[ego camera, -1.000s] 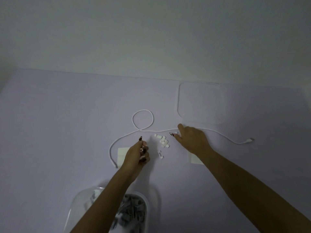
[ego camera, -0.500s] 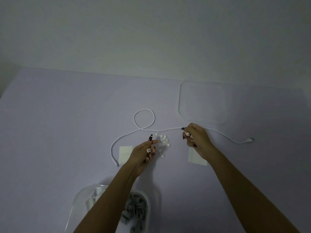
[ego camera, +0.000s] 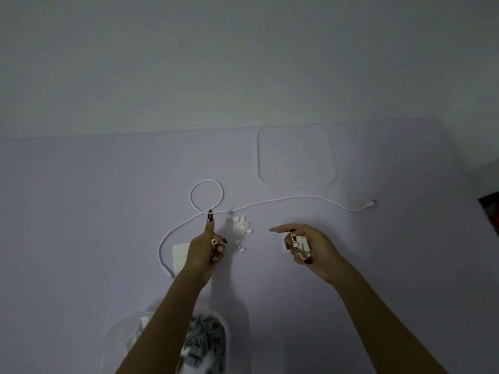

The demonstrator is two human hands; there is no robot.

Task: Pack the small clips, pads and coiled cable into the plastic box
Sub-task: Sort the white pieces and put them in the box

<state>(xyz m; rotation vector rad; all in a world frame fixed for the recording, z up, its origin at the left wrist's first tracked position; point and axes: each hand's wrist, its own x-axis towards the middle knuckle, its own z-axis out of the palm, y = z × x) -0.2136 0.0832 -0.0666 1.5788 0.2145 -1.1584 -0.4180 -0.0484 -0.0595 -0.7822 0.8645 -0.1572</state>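
Note:
A white cable [ego camera: 283,200] lies uncoiled across the lilac table, with one loop at its middle. Several small white clips [ego camera: 241,224] sit in a loose pile just below it. My left hand [ego camera: 206,247] hovers left of the pile, curled on a few clips with one finger stretched toward the cable. To the right of the pile, my right hand [ego camera: 303,245] is closed on several white clips. A white pad [ego camera: 179,255] lies partly under my left hand. Another pad [ego camera: 285,247] is mostly hidden by my right hand. The clear plastic box [ego camera: 224,330] with grey pieces inside stands at the bottom, under my left forearm.
The box's clear lid [ego camera: 297,160] lies flat at the back, near the wall. The table's right edge [ego camera: 469,179] runs close to the cable's plug [ego camera: 371,203]. A dark object [ego camera: 490,214] shows past that edge.
My right hand has lifted off the cable, drawn back toward me and turned palm-up with clips in it. My left hand stayed by the pile, a finger now extended. The view has tilted.

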